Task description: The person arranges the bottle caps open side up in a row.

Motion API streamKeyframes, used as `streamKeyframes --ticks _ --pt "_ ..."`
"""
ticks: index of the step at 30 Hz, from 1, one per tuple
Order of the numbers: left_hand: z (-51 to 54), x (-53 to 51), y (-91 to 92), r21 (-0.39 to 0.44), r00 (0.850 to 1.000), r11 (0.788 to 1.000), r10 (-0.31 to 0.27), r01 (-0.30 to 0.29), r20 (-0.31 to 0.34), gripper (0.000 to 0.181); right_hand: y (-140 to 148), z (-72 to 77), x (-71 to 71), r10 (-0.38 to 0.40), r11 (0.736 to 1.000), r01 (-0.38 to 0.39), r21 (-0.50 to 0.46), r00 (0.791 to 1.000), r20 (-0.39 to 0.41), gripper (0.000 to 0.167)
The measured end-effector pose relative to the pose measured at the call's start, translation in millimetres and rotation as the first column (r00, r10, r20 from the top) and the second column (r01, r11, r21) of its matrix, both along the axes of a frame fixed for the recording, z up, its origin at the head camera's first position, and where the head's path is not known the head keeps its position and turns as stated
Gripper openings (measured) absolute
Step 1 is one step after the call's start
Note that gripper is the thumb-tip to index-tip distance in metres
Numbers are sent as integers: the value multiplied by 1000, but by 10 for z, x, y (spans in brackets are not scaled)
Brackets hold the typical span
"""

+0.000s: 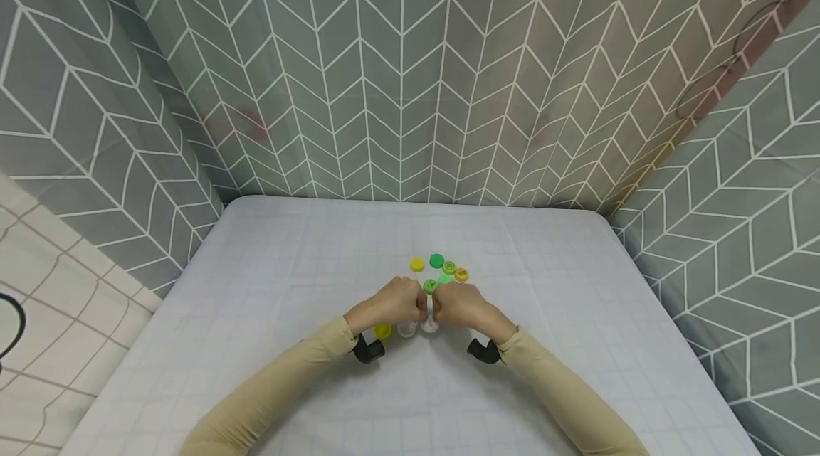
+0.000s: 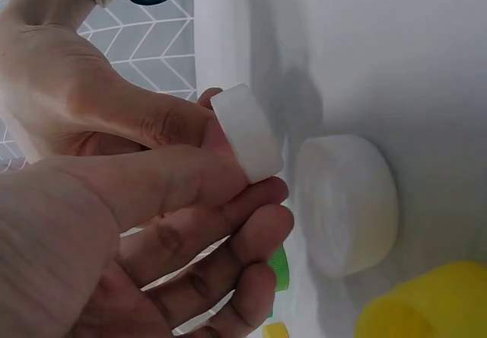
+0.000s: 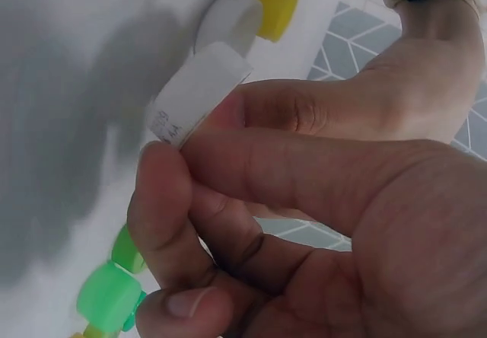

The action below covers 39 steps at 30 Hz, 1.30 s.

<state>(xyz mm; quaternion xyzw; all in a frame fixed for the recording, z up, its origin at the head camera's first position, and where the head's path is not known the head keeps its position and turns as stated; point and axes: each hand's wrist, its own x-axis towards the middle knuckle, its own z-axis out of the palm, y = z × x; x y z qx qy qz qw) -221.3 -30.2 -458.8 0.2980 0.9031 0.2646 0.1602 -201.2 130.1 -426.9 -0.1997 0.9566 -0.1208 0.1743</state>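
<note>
My left hand [image 1: 397, 299] and right hand [image 1: 460, 304] meet just over the table. Between their fingertips they pinch one small white bottle cap [image 2: 247, 132], tilted on edge. Dark print shows on the side of this cap [image 3: 202, 90] in the right wrist view; its inner side is hidden by the fingers. Close by on the table stands another white cap [image 2: 346, 205], touched by neither hand. A yellow cap [image 2: 418, 307] lies beside that one, its hollow side partly showing. Past the knuckles sits a green cap [image 1: 430, 286] with a marked top.
Beyond the hands lie several caps: a plain yellow cap [image 1: 417, 264], a dark green cap [image 1: 437, 260], an orange-yellow cap [image 1: 461, 274] and a light green cap [image 3: 110, 296]. A white cloth [image 1: 307, 242] covers the table, with patterned curtains [image 1: 397, 86] around it.
</note>
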Motion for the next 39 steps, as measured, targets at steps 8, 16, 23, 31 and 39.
streamKeyframes --ticks 8,16,23,31,39 --pt "-66 -20 -9 -26 1000 999 -22 21 -22 13 -29 -34 15 28 1000 -28 2 999 -24 20" --pt "-94 -28 -3 -32 1000 999 -14 13 -20 14 -25 -40 9 29 1000 -29 7 999 -41 20" --pt "-96 -8 -1 -14 1000 1000 -6 6 15 19 -15 -57 17 36 999 -36 -4 998 -44 19" --pt "-87 -12 5 -33 999 999 -13 14 35 15 -8 -70 12 31 1000 -31 0 999 -34 17" --pt "-77 -11 -15 -35 1000 999 -6 7 16 6 -6 -47 3 3 1000 -3 -7 1000 4 19"
